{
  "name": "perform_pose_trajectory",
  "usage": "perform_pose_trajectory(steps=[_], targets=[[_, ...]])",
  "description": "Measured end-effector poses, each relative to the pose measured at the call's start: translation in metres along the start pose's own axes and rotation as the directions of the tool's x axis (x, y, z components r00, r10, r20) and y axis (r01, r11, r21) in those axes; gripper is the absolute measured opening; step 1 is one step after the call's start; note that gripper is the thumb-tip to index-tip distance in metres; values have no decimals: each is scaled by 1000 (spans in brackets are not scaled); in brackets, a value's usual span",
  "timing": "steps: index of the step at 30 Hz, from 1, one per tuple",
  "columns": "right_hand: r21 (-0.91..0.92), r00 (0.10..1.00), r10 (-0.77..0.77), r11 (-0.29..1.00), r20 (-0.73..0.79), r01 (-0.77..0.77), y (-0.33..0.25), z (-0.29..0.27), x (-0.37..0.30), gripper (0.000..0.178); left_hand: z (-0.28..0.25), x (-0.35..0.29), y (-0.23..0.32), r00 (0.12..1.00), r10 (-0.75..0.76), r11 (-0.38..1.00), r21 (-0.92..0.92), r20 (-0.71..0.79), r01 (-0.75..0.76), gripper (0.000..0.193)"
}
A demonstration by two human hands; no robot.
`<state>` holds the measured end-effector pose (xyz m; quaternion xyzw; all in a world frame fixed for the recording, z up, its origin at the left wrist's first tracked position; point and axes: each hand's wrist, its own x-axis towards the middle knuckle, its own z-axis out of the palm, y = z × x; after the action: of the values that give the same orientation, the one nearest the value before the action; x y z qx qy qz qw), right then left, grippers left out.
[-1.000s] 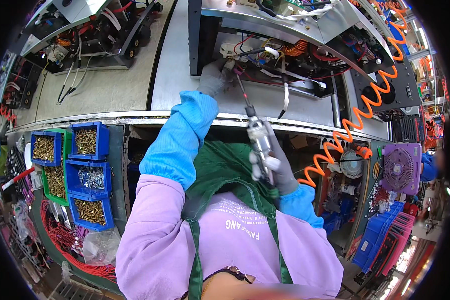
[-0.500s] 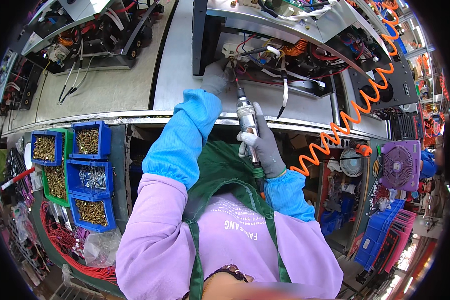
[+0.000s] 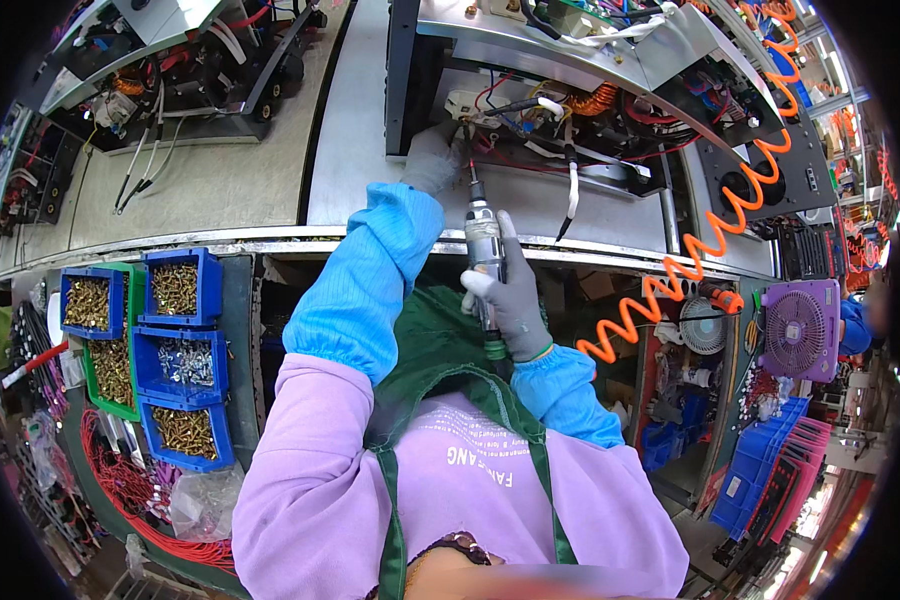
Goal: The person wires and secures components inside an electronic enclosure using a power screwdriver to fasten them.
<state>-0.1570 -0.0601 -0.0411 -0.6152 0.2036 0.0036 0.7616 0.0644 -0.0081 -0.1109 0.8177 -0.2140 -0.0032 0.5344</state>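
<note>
My gloved right hand (image 3: 510, 300) is wrapped round a pneumatic screwdriver (image 3: 484, 243) with a silver body. Its long thin bit points away from me into an open metal chassis (image 3: 540, 50) full of wires. The bit's tip meets a small white terminal part (image 3: 465, 104) on the near side of the chassis. Right beside that tip is my gloved left hand (image 3: 432, 158), reaching in at the same part. Its fingers are mostly hidden by the chassis, so what they hold does not show. Black and white cables (image 3: 571, 185) hang out to the right of the bit.
Blue bins (image 3: 178, 357) and a green bin (image 3: 113, 375) of screws stand at my left, above red wires (image 3: 135, 500). Another wired chassis (image 3: 170, 80) sits on the bench far left. An orange coiled air hose (image 3: 690, 265) stretches along the right, near a purple fan (image 3: 800, 330).
My right hand and the screwdriver have shifted slightly left, and the tool now stands more upright in line with the white part. The left hand has barely moved.
</note>
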Motion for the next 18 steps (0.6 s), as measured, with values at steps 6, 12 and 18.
perform_pose_trajectory(steps=[6, 12, 18], targets=[[226, 998, -33, 974, 51, 21, 0, 28, 0, 80, 3, 2, -3, 1000, 4, 1000, 14, -25, -3, 34], [458, 992, -21, 888, 125, -39, 7, 21, 3, 76, 3, 0, 2, 1000, 10, 1000, -23, -23, -11, 41], [483, 989, -24, 874, 146, -50, 5, 22, 3, 73, 15, 7, -19, 1000, -15, 1000, -7, -19, 15, 30]])
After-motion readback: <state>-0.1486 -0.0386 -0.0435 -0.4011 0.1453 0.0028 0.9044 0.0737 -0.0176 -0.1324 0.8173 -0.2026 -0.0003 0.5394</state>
